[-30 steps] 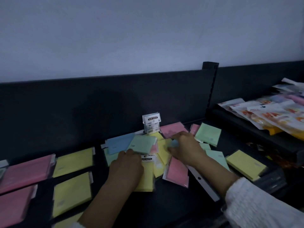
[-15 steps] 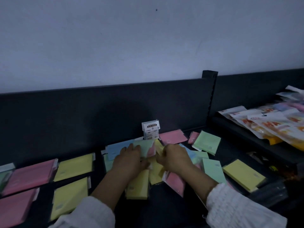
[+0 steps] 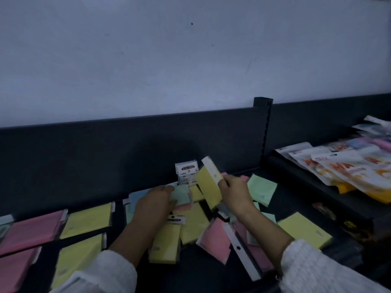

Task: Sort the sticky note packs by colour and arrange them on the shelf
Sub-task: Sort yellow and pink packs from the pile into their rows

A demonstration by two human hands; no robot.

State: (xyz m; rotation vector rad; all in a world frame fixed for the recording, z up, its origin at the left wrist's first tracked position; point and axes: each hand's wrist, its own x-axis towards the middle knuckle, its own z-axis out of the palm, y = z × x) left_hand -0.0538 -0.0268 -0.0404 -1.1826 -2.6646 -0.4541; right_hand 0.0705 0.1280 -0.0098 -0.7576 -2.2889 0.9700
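Right grip (image 3: pixel 234 193) pinches a yellow pack (image 3: pixel 208 187), raised and tilted above the mixed pile (image 3: pixel 191 225) on the shelf (image 3: pixel 190 275); left grip (image 3: pixel 154 205) clasps a green pack (image 3: pixel 181 194) atop that pile.

White textured knit sleeves (image 3: pixel 317 271)

On the shelf (image 3: pixel 211 273), sorted rows of packs (image 3: pixel 84 220) lie at the left, near to far. A loose heap (image 3: pixel 190 229) sits in the middle, and the left hand (image 3: pixel 154 205) pinches the top pack (image 3: pixel 181 194) at its far side. To the right, the right hand (image 3: pixel 234 193) holds a lifted pack (image 3: pixel 208 187) tilted above the heap (just before an upright pack (image 3: pixel 187 169) against the back panel (image 3: pixel 84 155)). A lone pack (image 3: pixel 304 231) lies near right. Printed bags (image 3: pixel 349 166) lie on the next shelf, right of the post (image 3: pixel 263 123).
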